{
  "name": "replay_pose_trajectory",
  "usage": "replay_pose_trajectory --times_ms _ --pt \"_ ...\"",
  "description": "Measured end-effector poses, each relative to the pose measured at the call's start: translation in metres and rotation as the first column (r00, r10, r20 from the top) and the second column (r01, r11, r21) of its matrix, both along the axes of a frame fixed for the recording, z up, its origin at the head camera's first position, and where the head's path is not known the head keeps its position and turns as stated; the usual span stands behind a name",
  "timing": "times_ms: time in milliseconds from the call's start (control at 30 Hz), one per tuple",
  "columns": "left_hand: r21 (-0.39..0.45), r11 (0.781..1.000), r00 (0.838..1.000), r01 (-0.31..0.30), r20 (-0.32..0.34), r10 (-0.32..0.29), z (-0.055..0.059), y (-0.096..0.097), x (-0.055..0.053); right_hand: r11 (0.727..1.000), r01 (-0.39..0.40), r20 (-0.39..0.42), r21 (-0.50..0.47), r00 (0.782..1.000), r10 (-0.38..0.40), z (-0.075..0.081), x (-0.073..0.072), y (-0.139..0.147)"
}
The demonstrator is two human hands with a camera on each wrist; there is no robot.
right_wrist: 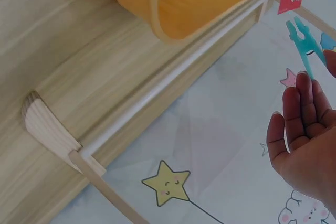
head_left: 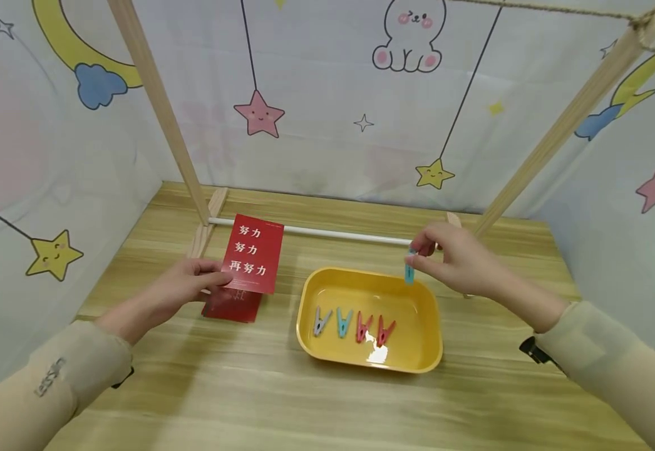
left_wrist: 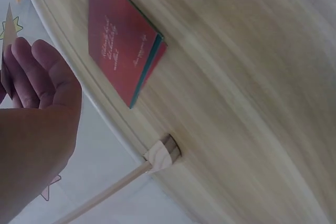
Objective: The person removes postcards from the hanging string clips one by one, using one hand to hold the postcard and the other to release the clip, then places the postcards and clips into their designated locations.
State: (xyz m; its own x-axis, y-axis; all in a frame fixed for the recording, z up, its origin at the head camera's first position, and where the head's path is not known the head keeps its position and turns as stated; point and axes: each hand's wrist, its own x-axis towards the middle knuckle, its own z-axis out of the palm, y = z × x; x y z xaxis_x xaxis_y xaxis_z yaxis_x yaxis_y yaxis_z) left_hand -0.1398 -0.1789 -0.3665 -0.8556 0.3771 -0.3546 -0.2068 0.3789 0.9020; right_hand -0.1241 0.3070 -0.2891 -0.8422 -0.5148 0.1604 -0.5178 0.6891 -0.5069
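Observation:
My left hand (head_left: 195, 282) pinches a red card (head_left: 255, 250) with white Chinese characters by its lower left corner, thumb on the front face. Below it a stack of cards (head_left: 232, 307) lies on the table; the left wrist view shows the red top card (left_wrist: 118, 40) over a green edge. My right hand (head_left: 457, 260) pinches a light-blue clothespin (head_left: 409, 269) above the back right rim of the yellow tray (head_left: 372, 363). In the right wrist view the clothespin (right_wrist: 304, 43) is held between thumb and fingertips, its tips pointing toward the card.
Grey, light-blue (head_left: 344, 322) and red clothespins lie in a row inside the tray. A wooden frame stands behind, with a left post (head_left: 164, 113), a right post (head_left: 570, 125) and a white bar (head_left: 333, 234) low between them. A rope (head_left: 558, 10) runs across the top.

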Motion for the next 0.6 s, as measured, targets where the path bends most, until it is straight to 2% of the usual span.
replay_pose_trajectory --times_ms 200,367,600 --pt "-0.031 0.999 0.998 -0.026 0.052 0.027 -0.009 -0.01 0.004 0.999 -0.018 0.004 0.05 1.0 0.018 -0.016 0.007 0.0" --pt "-0.042 0.999 0.996 -0.033 0.077 0.036 -0.021 -0.019 0.007 0.991 -0.044 0.019 0.123 0.999 0.042 -0.029 0.009 -0.002" --pt "-0.046 0.998 0.994 -0.042 0.095 0.046 -0.028 -0.024 0.012 0.961 -0.101 -0.061 0.256 0.991 0.12 -0.035 0.014 -0.007"
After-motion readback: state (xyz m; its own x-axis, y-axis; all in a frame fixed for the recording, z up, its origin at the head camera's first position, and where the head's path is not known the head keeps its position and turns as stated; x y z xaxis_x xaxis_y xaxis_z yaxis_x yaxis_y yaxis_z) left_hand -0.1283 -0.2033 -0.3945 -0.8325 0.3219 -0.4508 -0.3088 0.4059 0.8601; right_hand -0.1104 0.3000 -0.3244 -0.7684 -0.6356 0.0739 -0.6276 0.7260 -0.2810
